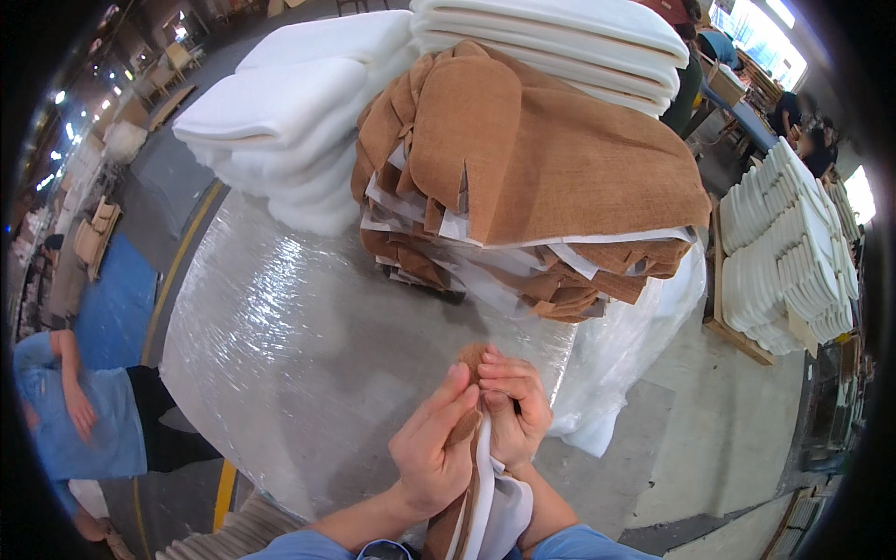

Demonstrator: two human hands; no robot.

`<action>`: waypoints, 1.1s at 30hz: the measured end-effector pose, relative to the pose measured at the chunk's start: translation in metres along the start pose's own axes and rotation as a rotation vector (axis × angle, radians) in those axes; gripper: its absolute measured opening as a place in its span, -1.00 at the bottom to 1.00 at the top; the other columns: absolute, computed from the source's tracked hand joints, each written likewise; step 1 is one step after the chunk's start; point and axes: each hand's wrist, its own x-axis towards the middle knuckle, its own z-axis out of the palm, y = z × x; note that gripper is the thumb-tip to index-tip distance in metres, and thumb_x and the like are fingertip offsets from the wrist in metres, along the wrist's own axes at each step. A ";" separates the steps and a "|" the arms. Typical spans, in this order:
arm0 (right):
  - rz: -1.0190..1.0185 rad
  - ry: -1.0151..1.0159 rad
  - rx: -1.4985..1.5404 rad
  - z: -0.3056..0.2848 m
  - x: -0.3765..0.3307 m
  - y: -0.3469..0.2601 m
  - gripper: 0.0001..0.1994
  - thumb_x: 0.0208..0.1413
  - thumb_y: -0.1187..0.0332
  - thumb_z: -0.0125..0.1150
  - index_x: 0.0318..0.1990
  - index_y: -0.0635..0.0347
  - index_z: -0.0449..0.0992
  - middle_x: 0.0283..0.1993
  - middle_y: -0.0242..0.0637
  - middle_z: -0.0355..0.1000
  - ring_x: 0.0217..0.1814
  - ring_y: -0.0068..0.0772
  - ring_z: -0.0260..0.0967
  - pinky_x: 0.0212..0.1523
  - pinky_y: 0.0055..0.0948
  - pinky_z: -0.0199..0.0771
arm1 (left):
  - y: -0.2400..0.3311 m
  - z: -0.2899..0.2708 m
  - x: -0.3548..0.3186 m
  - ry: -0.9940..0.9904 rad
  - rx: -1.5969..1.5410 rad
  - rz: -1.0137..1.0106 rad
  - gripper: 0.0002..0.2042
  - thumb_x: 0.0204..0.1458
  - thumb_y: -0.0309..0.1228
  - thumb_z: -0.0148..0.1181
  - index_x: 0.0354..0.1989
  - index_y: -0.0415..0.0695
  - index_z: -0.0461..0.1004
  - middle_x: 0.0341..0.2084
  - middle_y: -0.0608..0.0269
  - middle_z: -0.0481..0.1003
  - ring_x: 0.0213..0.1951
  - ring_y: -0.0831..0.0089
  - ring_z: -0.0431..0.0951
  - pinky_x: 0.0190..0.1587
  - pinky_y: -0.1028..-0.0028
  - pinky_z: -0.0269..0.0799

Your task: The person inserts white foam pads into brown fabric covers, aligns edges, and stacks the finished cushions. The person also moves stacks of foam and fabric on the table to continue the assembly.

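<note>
Close together in front of me, my left hand (pixel 432 439) and my right hand (pixel 515 403) both grip a brown fabric cover (pixel 452 524) with a white lining. Its upper end pokes out between my fingertips, and the rest hangs down toward my body. Both hands are closed, with the fingers bent around the cloth's edges. Beyond them, a tall pile of brown fabric covers (pixel 597 159) with white backing lies on a table wrapped in clear plastic film (pixel 280 373). My palms hide part of the held cloth.
White padding stacks (pixel 308 93) stand at the far left of the table, with more white foam slabs (pixel 551 42) behind the pile. At right, a wooden pallet (pixel 742 336) carries white cushions (pixel 784 247). A person in a blue shirt (pixel 93 411) is at left. Loose plastic sheeting (pixel 607 392) hangs off the table's right side.
</note>
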 end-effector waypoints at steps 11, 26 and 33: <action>-0.029 -0.049 0.048 -0.010 -0.007 -0.006 -0.84 0.24 0.42 0.39 -0.30 0.35 0.58 -0.11 -0.03 0.59 0.06 -0.07 0.54 0.35 0.21 0.48 | 0.006 -0.011 -0.008 -0.046 -0.070 0.012 -0.83 0.13 -0.69 0.33 -0.10 -0.33 0.65 -0.03 -0.10 0.67 0.08 0.02 0.69 0.20 0.20 0.62; 0.539 -0.384 0.319 -0.033 0.093 0.015 -0.53 0.49 0.03 0.04 -0.04 0.37 0.59 -0.01 -0.12 0.60 0.02 -0.19 0.57 0.24 -0.17 0.51 | -0.003 -0.015 -0.001 -0.103 -0.090 0.114 -0.78 0.10 -0.69 0.36 -0.06 -0.32 0.65 -0.02 -0.06 0.66 0.05 0.07 0.70 0.17 0.26 0.64; 0.822 -0.697 0.042 -0.021 0.078 0.005 -0.58 0.33 0.34 0.22 0.30 0.20 0.47 0.15 -0.31 0.49 -0.16 -0.67 0.40 -0.17 -0.58 0.45 | -0.011 -0.016 0.005 -0.196 -0.127 0.027 -0.81 0.23 -0.50 0.31 -0.04 -0.31 0.65 -0.02 -0.07 0.67 0.05 0.05 0.70 0.12 0.22 0.64</action>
